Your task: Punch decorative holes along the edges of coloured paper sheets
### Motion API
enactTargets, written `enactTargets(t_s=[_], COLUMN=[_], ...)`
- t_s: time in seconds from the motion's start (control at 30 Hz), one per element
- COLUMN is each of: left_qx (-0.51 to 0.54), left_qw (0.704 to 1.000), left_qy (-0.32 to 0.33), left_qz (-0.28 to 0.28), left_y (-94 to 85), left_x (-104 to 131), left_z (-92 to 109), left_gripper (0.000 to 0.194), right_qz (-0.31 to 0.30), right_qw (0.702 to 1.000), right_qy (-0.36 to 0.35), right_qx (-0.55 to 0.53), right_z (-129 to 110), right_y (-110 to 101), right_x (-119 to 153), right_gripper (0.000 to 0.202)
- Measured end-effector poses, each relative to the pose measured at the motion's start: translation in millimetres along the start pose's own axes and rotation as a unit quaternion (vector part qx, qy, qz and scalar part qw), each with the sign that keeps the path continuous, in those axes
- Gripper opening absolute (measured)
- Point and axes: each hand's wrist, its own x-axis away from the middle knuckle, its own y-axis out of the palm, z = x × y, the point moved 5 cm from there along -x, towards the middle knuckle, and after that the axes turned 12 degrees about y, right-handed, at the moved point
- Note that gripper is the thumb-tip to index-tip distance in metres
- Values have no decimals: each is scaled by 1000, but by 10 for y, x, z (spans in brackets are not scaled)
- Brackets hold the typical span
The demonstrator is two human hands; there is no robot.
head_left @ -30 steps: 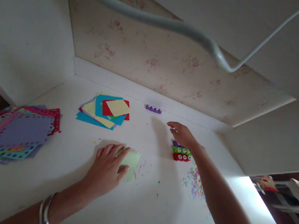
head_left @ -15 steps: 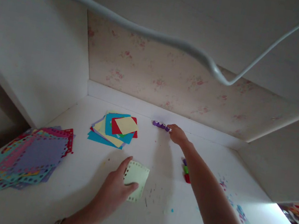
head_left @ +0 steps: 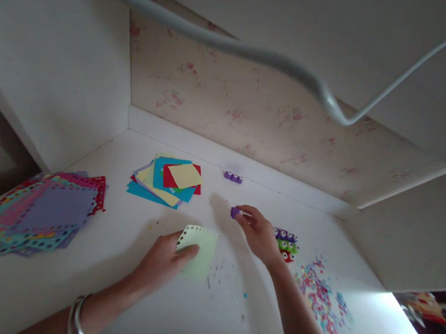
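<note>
L hand [head_left: 166,257]: thumb on top of pale-green card [head_left: 201,251], fingers beneath, gripping its L side; card is roughly rectangular w/ round holes along its far and L edges, above white tabletop [head_left: 107,307]. R hand [head_left: 258,229]: thumb and fingers pinch purple punch [head_left: 235,213], small and blocky, near 3 purple punches [head_left: 233,178].

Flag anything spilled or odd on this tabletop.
Multicoloured confetti lies strewn beside the googly-eyed rows, looking spilled rather than piled. A lone blue scrap and dark flecks sit apart, near the pale green punched sheet.
</note>
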Motion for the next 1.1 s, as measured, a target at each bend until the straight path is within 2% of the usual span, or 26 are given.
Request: enactTargets(t_s=[0.03,0.1,0.17,0.27,0.8,1.1], left_qx=[4,14,21,17,-24,-14], left_qw=[1000,1000,1000,1000,1000,1000], left_qy=[-4,-13,-19,-14,-12,-2], left_qz=[1,5,5,-3,-7,-9], left_y=[5,10,15,20,45,46], left_x=[2,6,9,9,28,23], left_z=[-9,-17,-4,42,48,46], left_gripper=[27,27,27,28,27,28], right_qz=[-1,2,17,26,8,3], right_qw=[997,985,978,971,962,970], right_qy=[16,44,45,31,41,11], right_qx=[-80,-166,-203,-237,-270,-243], right_z=[-8,-6,-7,-4,61,-5], right_y=[59,188,281,347,407,386], right_x=[180,498,727,885,903,944], right_gripper=[26,26,26,23,22,20])
